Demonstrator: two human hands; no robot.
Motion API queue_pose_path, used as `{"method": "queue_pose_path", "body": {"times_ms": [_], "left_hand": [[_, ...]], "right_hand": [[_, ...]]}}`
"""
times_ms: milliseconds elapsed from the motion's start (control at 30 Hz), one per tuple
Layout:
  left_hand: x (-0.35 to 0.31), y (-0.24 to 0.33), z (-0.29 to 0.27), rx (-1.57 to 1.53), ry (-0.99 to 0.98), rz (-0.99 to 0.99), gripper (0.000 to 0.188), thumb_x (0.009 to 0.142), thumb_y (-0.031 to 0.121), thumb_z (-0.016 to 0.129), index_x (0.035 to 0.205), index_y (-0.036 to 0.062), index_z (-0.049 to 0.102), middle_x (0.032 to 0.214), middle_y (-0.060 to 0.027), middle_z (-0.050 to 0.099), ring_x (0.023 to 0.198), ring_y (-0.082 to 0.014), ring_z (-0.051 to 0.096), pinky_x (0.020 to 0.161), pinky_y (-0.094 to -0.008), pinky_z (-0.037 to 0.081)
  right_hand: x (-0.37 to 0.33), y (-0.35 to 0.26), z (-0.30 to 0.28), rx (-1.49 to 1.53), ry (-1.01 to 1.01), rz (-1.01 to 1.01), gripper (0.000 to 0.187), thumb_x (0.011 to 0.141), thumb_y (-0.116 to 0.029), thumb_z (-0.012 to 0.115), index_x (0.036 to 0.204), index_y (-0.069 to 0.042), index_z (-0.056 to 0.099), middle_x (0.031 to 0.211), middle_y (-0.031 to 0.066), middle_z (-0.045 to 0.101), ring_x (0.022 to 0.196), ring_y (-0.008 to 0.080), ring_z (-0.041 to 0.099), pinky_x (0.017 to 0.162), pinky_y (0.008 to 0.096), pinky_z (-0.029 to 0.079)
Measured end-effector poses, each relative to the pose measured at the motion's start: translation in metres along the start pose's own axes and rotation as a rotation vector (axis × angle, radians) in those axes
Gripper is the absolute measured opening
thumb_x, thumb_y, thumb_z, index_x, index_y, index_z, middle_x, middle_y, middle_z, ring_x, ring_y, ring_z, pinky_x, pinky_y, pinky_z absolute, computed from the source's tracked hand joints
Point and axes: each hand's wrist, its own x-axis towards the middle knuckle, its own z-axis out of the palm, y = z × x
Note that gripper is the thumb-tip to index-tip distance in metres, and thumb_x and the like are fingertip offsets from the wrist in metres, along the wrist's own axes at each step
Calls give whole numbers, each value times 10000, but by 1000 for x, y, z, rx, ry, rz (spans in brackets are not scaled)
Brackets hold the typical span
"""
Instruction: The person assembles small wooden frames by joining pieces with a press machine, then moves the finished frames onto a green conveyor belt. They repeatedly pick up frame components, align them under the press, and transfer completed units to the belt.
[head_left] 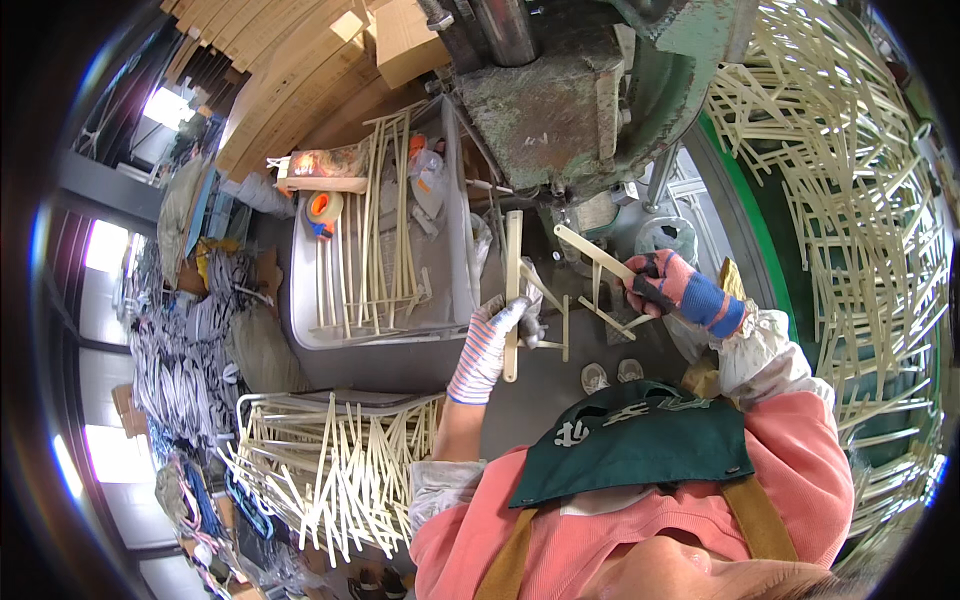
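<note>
My left hand [514,316], in a striped work glove with dark fingertips, is closed round an upright cream flat strip [514,240] that has thinner arms branching off it. My right hand [662,282], in a red and blue glove, grips a second cream strip [590,247], tilted with its free end up and to the left. Thin bars [607,318] hang below this piece, near the first one. Both pieces are held in the air, just below the head of a worn green machine [540,120]. Which thin arms belong to which piece is partly unclear.
Left of the machine, a grey tray [300,290] holds long strips, a tape roll [324,207] and a plastic bag. Many cream strips fill a rack [340,450] at lower left and a pile [850,180] at right. Cardboard boxes [410,45] stand at upper left.
</note>
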Motion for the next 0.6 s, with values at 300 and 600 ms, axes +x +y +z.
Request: {"method": "queue_pose_path", "body": {"times_ms": [300, 600], "left_hand": [[-2, -42, 33, -60, 341, 85, 145, 883, 148, 666, 933, 18, 625, 547, 9, 519, 408, -69, 443, 410, -211, 389], [-26, -74, -21, -302, 672, 147, 153, 877, 156, 678, 861, 7, 649, 541, 5, 536, 371, -59, 418, 353, -214, 323]], "right_hand": [[-4, 51, 70, 52, -371, 42, 303, 887, 65, 410, 1170, 21, 511, 876, 99, 648, 714, 161, 649, 651, 295, 541], [242, 125, 106, 222, -137, -257, 355, 813, 69, 530, 1151, -2, 613, 983, 74, 684, 765, 170, 647, 650, 295, 531]]}}
